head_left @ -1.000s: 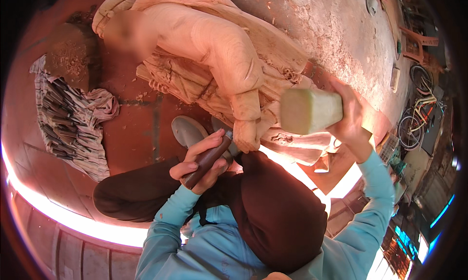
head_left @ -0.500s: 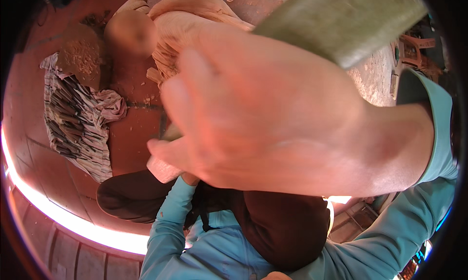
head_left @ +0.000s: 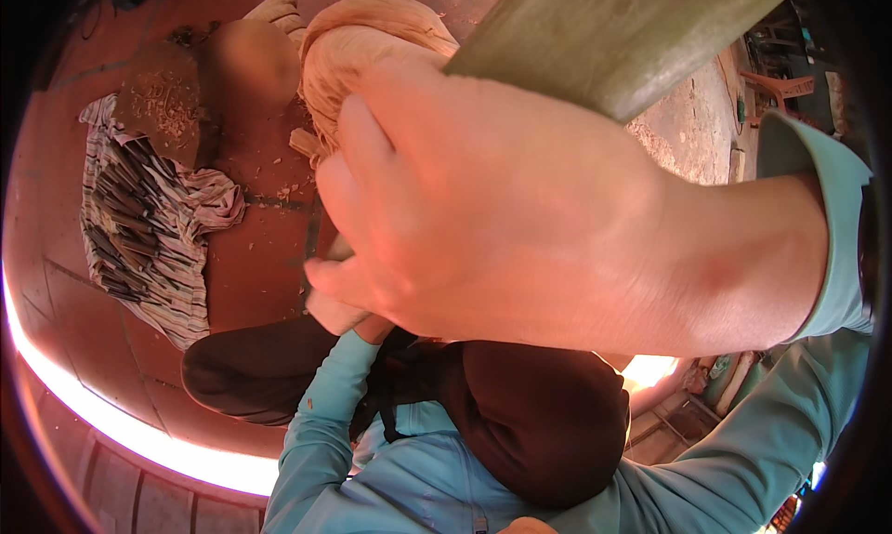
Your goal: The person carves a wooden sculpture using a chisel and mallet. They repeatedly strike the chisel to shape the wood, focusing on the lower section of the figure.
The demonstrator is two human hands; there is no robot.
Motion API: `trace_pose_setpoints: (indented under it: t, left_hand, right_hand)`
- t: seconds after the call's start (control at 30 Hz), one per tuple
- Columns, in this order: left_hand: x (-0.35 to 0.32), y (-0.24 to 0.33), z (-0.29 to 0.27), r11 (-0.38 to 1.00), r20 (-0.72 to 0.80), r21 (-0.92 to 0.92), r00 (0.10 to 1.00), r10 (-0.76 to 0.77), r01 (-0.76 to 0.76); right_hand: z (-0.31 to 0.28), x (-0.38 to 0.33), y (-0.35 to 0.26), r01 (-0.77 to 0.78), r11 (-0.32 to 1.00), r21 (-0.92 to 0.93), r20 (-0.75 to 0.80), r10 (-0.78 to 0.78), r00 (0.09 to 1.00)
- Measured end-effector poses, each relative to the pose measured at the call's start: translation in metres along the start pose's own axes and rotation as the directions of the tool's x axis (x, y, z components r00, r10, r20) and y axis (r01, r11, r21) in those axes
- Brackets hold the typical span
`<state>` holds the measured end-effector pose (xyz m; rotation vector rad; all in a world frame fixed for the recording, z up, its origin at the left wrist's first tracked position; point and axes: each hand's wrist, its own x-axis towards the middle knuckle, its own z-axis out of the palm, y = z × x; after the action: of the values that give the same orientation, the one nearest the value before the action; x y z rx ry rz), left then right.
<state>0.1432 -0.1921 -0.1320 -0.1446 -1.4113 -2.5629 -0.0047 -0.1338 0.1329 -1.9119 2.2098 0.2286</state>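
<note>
My right hand (head_left: pixel 520 209) fills the middle of the view, closed round what looks like a wooden mallet, its smooth olive-brown block (head_left: pixel 613 41) slanting up to the right. Lower and partly behind it is my left hand (head_left: pixel 332 309); its fingers are mostly hidden, so its hold is unclear. Beyond both hands lies a pale carved wooden piece (head_left: pixel 376 23) with curved, grooved folds. A rounded part at its left end (head_left: pixel 255 65) is blurred.
On the left, a striped cloth (head_left: pixel 190 297) bears several slim chisel-like tools (head_left: pixel 125 204). Behind it, a dark block (head_left: pixel 163 102) is strewn with wood shavings. My bent legs (head_left: pixel 544 422) are below. A reddish chair-like frame (head_left: pixel 776 86) stands far right.
The mallet and my right hand have shifted slightly left and look sharper than before. My left hand shows a little farther right and higher.
</note>
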Motion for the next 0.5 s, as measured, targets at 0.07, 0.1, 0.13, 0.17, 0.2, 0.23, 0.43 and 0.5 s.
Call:
trace_pose_setpoints:
  t: [0.07,0.1,0.13,0.17,0.2,0.23,0.43,0.5]
  left_hand:
    - [-0.002,-0.005,0.0,0.999,-0.013,-0.017,1.0,-0.027,0.027]
    - [-0.001,-0.008,0.001,0.999,-0.023,-0.029,0.999,-0.039,0.038]
    - [-0.002,-0.01,0.003,0.998,-0.031,-0.041,0.998,-0.048,0.047]
    - [-0.002,-0.013,0.004,0.997,-0.038,-0.05,0.998,-0.059,0.057]
    - [-0.001,-0.015,0.006,0.995,-0.046,-0.068,0.997,-0.07,0.067]
    - [-0.001,-0.018,0.008,0.994,-0.048,-0.083,0.996,-0.081,0.076]
    - [-0.002,-0.021,0.005,0.985,-0.082,-0.13,0.989,-0.126,0.114]
    - [-0.003,-0.022,0.007,0.976,-0.069,-0.169,0.986,-0.15,0.136]
  right_hand:
    - [0.001,0.003,-0.001,0.006,1.0,0.008,-0.001,-0.006,1.0]
    - [0.001,0.004,-0.002,0.012,1.0,0.007,0.001,-0.012,1.0]
    - [0.0,0.006,-0.003,0.017,1.0,0.005,0.001,-0.017,1.0]
    - [0.001,0.007,-0.003,0.024,1.0,-0.002,0.003,-0.024,1.0]
    - [0.0,0.008,-0.004,0.025,1.0,-0.004,0.005,-0.025,1.0]
    - [0.0,0.007,-0.005,0.026,1.0,-0.009,0.012,-0.026,1.0]
    - [-0.004,0.014,-0.007,0.055,0.998,0.011,0.022,-0.056,0.998]
    - [-0.006,0.011,-0.009,0.045,0.999,-0.005,0.044,-0.045,0.998]
